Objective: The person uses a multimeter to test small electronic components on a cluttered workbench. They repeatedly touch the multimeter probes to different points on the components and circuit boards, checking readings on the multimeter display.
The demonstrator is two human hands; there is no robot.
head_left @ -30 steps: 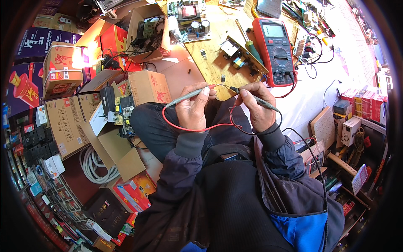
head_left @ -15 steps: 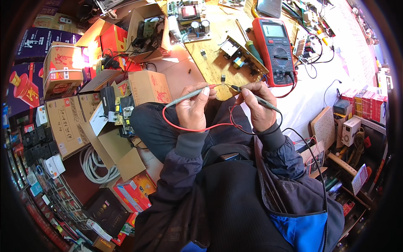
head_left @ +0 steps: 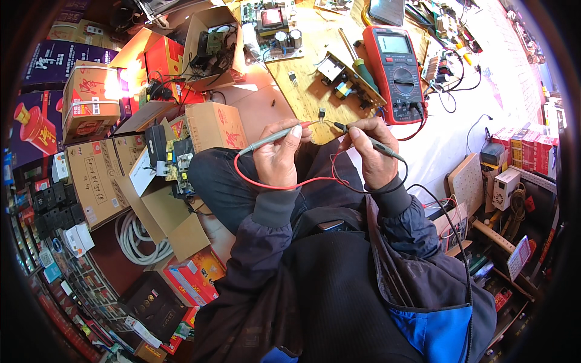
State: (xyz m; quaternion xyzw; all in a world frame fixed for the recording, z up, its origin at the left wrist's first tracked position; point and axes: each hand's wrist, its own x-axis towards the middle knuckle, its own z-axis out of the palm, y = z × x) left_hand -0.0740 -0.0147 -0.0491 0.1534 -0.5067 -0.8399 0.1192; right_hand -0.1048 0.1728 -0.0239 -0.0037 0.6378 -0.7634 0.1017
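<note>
Left hand, at 7 o'clock of the three-legged transistor, had its fingers pinching the red-lead probe; right hand, at 4 o'clock, pinched the black-lead probe. Tip contact: could not tell. Transistor lay near the bench's 6 o'clock edge, digital multimeter at its 2 o'clock.

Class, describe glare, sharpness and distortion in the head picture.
Head view: glare whitens part of the orange box; the white surface at right looks washed out; left hand and right hand show no obvious blur; shapes bow near the dark rim.
</note>
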